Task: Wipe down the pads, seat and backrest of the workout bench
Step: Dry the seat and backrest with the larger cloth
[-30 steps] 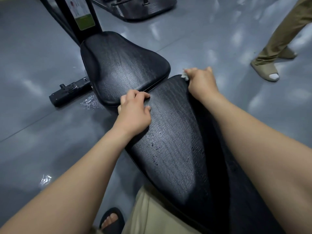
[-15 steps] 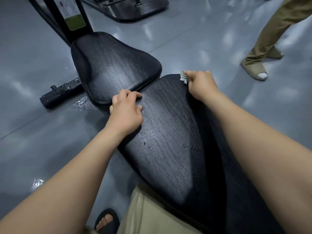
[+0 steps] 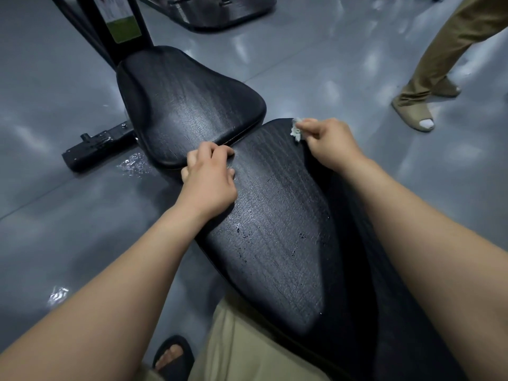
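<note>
Wad (image 3: 296,132) in right hand (image 3: 330,145) grip at backrest (image 3: 275,229) corner; left hand (image 3: 209,182) grip round its edge.

Backrest (image 3: 275,243) middle open, lower centre of frame. Frame post (image 3: 121,23) blocks upper left; bystander's leg (image 3: 448,50) upper right; foot bar (image 3: 96,149) on floor, mid left.

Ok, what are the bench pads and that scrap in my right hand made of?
The seat pad and backrest pad: black vinyl or faux leather, by fine cracked grain and dull sheen; the scrap pinched in right hand: likely crumpled tissue, pale, wadded.
</note>
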The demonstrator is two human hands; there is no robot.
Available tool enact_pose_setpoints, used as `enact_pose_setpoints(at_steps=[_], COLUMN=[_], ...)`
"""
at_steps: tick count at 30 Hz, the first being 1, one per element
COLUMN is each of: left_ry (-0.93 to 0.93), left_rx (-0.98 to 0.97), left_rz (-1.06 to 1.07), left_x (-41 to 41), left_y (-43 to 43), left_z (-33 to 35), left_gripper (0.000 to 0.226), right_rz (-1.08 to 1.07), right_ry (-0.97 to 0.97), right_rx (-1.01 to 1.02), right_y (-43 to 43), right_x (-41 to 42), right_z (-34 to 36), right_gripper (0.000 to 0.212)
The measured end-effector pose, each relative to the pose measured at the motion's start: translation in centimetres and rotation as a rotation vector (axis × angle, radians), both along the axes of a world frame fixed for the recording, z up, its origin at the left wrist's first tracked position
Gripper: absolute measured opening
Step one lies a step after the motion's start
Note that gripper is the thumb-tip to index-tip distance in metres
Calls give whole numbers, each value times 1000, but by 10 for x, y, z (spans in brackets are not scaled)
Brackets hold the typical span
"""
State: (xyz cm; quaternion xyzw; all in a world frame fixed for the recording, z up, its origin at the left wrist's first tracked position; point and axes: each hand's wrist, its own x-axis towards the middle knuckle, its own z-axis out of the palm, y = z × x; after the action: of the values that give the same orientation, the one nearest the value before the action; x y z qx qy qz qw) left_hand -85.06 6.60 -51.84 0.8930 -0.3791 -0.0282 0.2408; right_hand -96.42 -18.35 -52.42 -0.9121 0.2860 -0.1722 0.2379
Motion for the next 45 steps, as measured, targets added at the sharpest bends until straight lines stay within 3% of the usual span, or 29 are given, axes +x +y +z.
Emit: enact_pose_setpoints(at_steps=[10,17,24,31,38,45], left_ry=[-21,-32,-38,-54,-63,-76], left_rx=[6,6,4,19,18,30], left_rz=[13,8,10,6,2,6], left_x=[0,-1,-1,-3,-3,-4], left_y=[-3,-2,-2,-2,-2,-1], left_z=[-3,-3,-4,-3,-5,-3], left_gripper=[38,38,39,38,39,39], right_rz=[-301,-53,-169,-51,-94,-103], right_ry=[13,47,-5,-25,-32,-63], right_rx=[-89,-157,-178,-180,-162,-208], right_y=[19,5,21,26,37,25], right_x=[-64,-32,-87,-52,-98,-52], right_z=[-8,-11,-16,-13,-25,-20], right_gripper=[42,42,40,44,46,42])
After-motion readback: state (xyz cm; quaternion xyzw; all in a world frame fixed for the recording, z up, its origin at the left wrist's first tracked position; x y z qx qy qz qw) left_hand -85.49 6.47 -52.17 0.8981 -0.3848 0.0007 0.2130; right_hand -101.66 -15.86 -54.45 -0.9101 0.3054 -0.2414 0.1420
